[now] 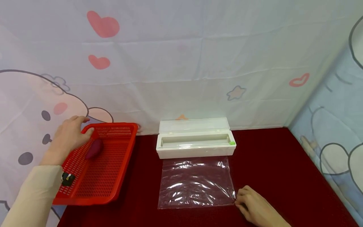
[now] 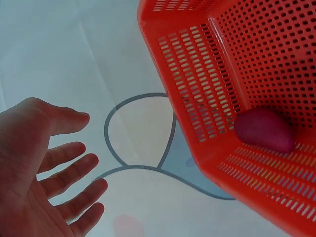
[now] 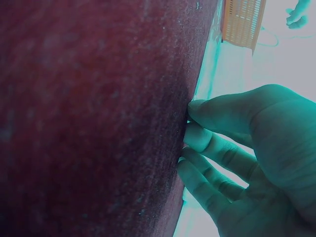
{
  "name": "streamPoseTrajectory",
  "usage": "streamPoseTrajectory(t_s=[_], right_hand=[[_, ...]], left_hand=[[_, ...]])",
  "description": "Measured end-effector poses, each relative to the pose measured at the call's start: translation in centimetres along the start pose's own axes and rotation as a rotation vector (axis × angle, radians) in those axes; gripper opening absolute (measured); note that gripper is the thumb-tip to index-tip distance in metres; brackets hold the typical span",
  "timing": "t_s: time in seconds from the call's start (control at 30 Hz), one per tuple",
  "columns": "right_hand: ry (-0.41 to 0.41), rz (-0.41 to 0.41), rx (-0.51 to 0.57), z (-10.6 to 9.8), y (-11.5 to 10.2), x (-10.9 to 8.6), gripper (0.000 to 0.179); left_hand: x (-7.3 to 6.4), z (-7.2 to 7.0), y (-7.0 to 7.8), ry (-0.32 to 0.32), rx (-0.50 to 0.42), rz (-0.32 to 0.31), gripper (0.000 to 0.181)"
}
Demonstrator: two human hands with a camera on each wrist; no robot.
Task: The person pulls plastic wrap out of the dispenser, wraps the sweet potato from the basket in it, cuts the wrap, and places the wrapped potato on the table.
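Left wrist view shows a gap between left hand and red perforated plastic basket; head view overlaps them. Right wrist view shows right hand's thumb and fingertips bunched low at the dark red cloth-covered counter; head view hides part of this.

Basket, right of left hand, holds one dark magenta, smooth oblong item. White plastic box, ahead and left of right hand, lid up, has a pale roll inside.

Left hand wide, fingers spread, nothing held. Right hand narrow, pinching near corner of clear, shiny plastic film, which lies to its left.
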State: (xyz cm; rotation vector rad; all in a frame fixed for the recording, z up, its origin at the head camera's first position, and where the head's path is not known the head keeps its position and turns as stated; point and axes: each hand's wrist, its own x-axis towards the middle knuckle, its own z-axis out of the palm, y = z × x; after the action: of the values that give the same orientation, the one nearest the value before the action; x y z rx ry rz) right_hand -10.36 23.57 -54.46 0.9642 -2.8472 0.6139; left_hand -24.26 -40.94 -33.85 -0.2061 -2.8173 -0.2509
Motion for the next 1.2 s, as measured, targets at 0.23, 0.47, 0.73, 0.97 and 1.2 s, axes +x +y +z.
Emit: streamPoseTrajectory(t_s=[0.23,0.47,0.73,0.97,1.2], right_hand=[[-0.079,0.090,0.018,-0.2,-0.2,0.3,0.018],[-0.078,0.080,0.023,-0.3,-0.3,0.1,0.018],[-0.063,0.076,0.004,-0.2,-0.3,0.2,0.018],[-0.062,0.082,0.018,-0.4,-0.3,0.1,0.019],[0.016,-0.006,0.021,0.0,0.0,0.0,0.020]], left_hand=[[0.7,-0.7,-0.9,0.003,0.017,0.006,0.046],[0.9,-1.1,-1.5,-0.066,0.006,-0.050,0.049],[1.5,-1.9,-2.6,-0.061,0.008,-0.058,0.050],[1.7,-2.2,-3.1,-0.093,0.001,-0.086,0.052],[1.8,-0.7,-3.6,-0.132,-0.014,-0.104,0.052]])
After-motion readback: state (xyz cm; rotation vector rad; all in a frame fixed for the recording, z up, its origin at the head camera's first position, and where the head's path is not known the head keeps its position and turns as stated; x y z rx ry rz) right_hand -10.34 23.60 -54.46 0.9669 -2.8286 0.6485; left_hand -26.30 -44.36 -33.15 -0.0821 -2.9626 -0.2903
